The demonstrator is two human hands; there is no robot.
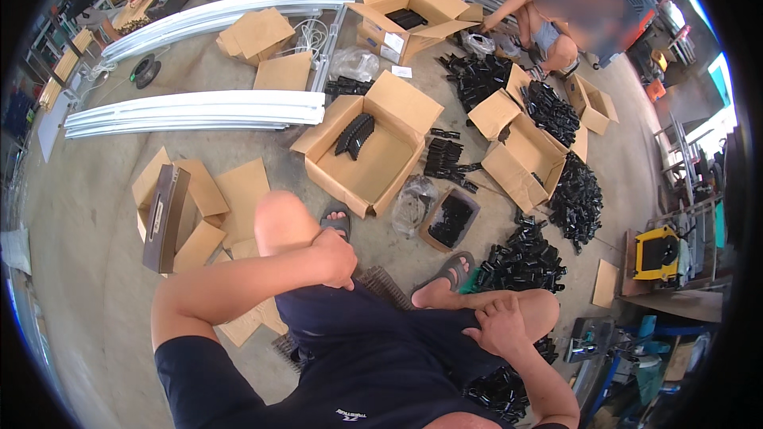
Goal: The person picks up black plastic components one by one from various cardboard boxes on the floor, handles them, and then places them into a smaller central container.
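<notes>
My left hand [335, 258] rests on my left thigh by the knee, its fingers curled under and partly out of sight; nothing shows in it. On my right thigh lies my right hand [501, 324], fingers loosely spread against the dark shorts, holding nothing. A heap of small black plastic parts [520, 258] lies on the floor beside my right foot. Between my feet and the big cardboard box stands a small open box [451, 220] filled with small black pieces. The big open cardboard box [381, 160] ahead contains a few black ribbed strips [354, 135] made of joined pieces.
Another person [548, 20] squats at the far right, reaching toward an open carton [409, 16]. More black heaps [576, 199] surround a tilted carton [520, 159]. White metal profiles [195, 111] lie at left, with a long brown box [165, 218] nearer. A yellow machine [656, 253] stands right.
</notes>
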